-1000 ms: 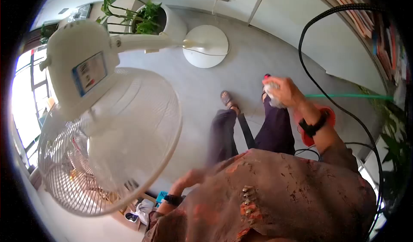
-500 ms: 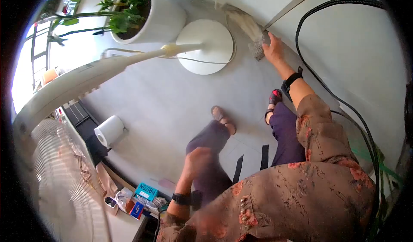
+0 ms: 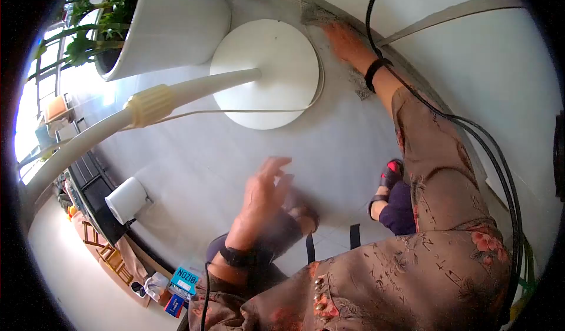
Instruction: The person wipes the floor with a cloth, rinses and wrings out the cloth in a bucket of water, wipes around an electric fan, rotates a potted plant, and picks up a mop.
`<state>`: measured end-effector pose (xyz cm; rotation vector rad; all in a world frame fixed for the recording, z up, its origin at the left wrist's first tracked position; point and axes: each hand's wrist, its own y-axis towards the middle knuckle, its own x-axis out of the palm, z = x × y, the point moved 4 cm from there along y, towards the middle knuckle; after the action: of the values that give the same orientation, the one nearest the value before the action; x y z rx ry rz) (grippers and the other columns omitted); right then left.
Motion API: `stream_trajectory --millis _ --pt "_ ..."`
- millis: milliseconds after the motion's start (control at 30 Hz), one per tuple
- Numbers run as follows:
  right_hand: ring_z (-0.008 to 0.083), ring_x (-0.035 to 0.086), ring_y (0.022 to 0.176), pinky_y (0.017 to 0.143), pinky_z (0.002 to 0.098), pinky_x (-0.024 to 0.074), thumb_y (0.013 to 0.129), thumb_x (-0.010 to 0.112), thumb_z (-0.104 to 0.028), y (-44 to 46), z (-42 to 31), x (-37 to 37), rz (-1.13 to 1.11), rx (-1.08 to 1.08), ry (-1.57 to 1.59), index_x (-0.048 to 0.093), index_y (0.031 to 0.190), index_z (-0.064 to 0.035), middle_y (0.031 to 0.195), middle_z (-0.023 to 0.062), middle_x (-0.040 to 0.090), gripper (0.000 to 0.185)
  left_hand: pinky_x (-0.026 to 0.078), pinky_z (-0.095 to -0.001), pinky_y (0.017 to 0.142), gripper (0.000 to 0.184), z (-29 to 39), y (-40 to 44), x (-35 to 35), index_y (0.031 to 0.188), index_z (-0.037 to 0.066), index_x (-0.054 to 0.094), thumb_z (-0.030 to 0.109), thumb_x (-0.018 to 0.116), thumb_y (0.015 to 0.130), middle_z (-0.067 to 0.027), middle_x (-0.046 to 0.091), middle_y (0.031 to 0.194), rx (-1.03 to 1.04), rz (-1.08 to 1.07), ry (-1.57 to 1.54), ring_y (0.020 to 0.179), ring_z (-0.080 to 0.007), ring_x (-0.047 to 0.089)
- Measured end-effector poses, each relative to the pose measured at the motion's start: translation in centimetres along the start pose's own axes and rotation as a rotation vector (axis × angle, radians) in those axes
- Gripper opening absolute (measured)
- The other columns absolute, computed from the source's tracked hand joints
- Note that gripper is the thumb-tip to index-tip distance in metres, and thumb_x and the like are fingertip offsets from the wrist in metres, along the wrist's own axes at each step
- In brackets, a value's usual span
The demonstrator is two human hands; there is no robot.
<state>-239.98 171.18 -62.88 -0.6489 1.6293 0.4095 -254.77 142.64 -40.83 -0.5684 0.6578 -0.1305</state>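
Observation:
My right hand point(image 3: 345, 43) reaches down to the floor by the wall, right of the round white stand base point(image 3: 265, 75). Motion smears its fingers. At its fingertips is a grey, fuzzy-looking patch point(image 3: 318, 16); whether the hand grips it I cannot make out. A second mottled grey patch point(image 3: 362, 87) shows on the floor beside my wrist. My left hand point(image 3: 265, 189) hovers above my left leg, fingers loosely bent and apart, with nothing in it. From the base, a white pole point(image 3: 194, 88) with a cream collar leans towards the left.
A big white planter point(image 3: 176, 27) with green plants stands behind the base. A thin cable runs around the base. Black cables point(image 3: 471, 128) hang by my right arm. To the left are a white roll point(image 3: 126, 199) and a tabletop point(image 3: 65, 254) with small boxes.
My right hand has moved farther along the wall, up and left in view. My left hand has lifted off my leg, its fingers spreading. The view has shifted closer to the base.

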Motion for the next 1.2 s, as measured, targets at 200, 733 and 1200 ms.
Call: stream_trajectory --millis 200,733,1200 --pt "0.0374 0.047 0.102 0.087 0.0455 0.0429 0.084 0.047 -0.007 0.4 0.6 3.4 0.075 0.172 0.225 0.045 0.118 -0.0038 0.118 0.0155 0.046 0.034 0.051 -0.0309 0.073 0.04 -1.3 3.0 -0.1 0.114 0.008 0.054 0.0 0.061 0.075 -0.0084 0.051 0.124 0.126 0.058 0.185 0.087 -0.019 0.061" --pt "0.0262 0.062 0.077 0.07 0.0346 0.0476 0.076 0.053 -0.014 4.4 -3.2 -3.9 0.374 -0.075 0.892 0.063 0.091 -0.0045 0.083 0.0138 0.064 0.02 0.049 -0.0395 0.075 0.034 -3.9 9.2 -2.6 0.108 -0.001 0.054 0.013 0.062 0.078 -0.0175 0.057 0.103 0.085 -0.016 0.764 0.092 -0.0312 0.058" --pt "0.0271 0.058 0.079 0.068 0.0394 0.0487 0.077 0.052 -0.017 -4.5 -12.9 3.6 -0.004 -0.613 0.364 0.057 0.07 -0.0091 0.078 0.0102 0.055 0.012 0.05 -0.0348 0.071 0.03 -7.1 8.6 -8.5 0.103 -0.001 0.061 0.02 0.058 0.082 -0.0179 0.065 0.086 -0.045 0.27 0.432 0.077 -0.0268 0.065"
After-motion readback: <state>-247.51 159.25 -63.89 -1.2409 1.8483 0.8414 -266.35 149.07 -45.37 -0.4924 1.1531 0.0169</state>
